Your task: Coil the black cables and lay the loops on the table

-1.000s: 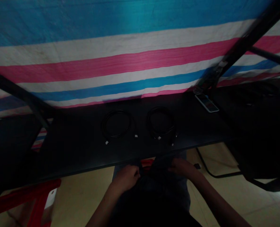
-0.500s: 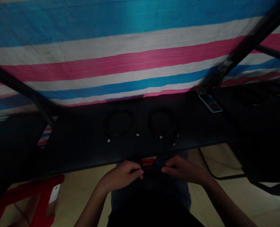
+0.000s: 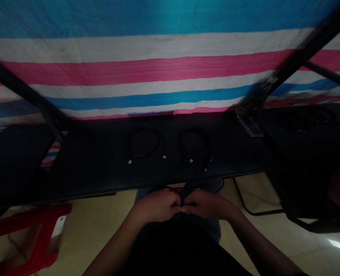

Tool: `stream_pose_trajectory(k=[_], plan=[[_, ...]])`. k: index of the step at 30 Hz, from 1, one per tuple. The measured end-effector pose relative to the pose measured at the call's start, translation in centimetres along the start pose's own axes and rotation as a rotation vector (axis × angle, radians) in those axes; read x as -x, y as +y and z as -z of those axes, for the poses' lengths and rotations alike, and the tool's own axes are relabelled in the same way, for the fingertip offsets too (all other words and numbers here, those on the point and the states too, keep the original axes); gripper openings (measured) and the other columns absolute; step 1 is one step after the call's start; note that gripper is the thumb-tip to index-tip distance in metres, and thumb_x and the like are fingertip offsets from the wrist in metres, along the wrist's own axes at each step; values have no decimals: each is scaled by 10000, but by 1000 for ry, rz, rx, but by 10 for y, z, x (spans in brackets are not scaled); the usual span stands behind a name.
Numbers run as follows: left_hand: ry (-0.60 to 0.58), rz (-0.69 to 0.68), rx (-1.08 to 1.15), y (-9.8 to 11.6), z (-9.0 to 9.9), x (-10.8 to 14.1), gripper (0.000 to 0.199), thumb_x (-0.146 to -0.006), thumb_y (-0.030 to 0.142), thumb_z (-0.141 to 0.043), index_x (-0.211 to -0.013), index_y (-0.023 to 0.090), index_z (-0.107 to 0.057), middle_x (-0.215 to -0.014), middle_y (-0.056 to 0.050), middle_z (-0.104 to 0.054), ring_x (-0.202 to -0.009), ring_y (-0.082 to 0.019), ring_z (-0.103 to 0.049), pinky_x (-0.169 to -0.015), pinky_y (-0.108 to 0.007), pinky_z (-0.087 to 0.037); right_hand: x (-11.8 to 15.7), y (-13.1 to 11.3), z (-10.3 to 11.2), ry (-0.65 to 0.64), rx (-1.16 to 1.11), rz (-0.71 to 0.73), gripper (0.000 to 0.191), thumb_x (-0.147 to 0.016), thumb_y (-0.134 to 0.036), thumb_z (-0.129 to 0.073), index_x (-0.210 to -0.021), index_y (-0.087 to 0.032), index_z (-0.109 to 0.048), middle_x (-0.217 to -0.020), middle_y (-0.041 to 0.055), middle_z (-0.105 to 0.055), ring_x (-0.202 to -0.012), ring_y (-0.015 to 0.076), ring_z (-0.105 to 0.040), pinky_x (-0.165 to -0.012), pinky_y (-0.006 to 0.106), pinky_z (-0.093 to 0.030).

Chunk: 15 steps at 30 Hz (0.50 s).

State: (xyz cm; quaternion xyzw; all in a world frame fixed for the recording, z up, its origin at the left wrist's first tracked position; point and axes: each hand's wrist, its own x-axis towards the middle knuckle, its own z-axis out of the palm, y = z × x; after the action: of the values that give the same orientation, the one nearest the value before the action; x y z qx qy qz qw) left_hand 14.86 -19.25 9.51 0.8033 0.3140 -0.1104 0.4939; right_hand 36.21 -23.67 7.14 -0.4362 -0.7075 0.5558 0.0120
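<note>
Below the front edge of the black table, my left hand and my right hand meet over my lap, fingertips touching. Both are closed in a pinch. A thin black cable shows beside and behind them, and its dark colour hides where it enters the fingers. On the table lie two coiled black cables: the left coil has two pale connector ends, and the right coil has several small ends at its front.
A phone, partly pixelated, lies by the right metal frame post. Striped sheeting hangs behind the table. A red stool stands at the lower left. More dark cables lie on the far right.
My two hands have come together from apart. The cable loop beside them now shows. The view has shifted slightly, and a dark rounded shape has appeared at the right edge.
</note>
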Motion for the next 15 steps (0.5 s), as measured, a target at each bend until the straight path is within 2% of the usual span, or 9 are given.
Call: stream_pose_trajectory(k=[4,7,9,12,15], plan=[[-38,-40,111,-1,10,16,283,-955,334,-548,-789,182,-721,-688,5,-639,-622,-127,-556,-585,-252,-357,16,-6,12,-14,-58,-16,368,-948,-363,-562,-650,-158,-625,-568,-36,-508,-537,96,-464,-547,243,-319],[-56,-33,154,-8,23,39,338,-974,350,-502,-786,181,-726,-678,13,-639,-606,-117,-546,-587,-244,-366,38,-1,31,-11,-47,-110,433,-944,-449,-548,-620,-165,-587,-558,-38,-482,-519,93,-408,-519,243,-294],[-31,11,137,-13,26,49,345,-978,338,-481,-810,178,-737,-701,5,-660,-614,-121,-550,-602,-244,-382,46,5,39,12,-5,-172,451,-939,-449,-537,-586,-168,-553,-547,-38,-460,-510,91,-380,-508,247,-279],[20,192,-13,-17,15,44,327,-964,335,-502,-833,175,-755,-769,-43,-710,-679,-162,-619,-634,-268,-416,38,13,33,37,124,-230,429,-924,-363,-551,-543,-167,-537,-518,-34,-444,-492,91,-370,-503,260,-261],[53,391,-185,-23,-10,22,219,-904,251,-582,-921,139,-769,-967,-160,-753,-863,-263,-696,-702,-321,-463,18,18,13,28,244,-219,354,-905,-286,-585,-578,-152,-615,-539,-9,-527,-506,102,-434,-517,268,-270]])
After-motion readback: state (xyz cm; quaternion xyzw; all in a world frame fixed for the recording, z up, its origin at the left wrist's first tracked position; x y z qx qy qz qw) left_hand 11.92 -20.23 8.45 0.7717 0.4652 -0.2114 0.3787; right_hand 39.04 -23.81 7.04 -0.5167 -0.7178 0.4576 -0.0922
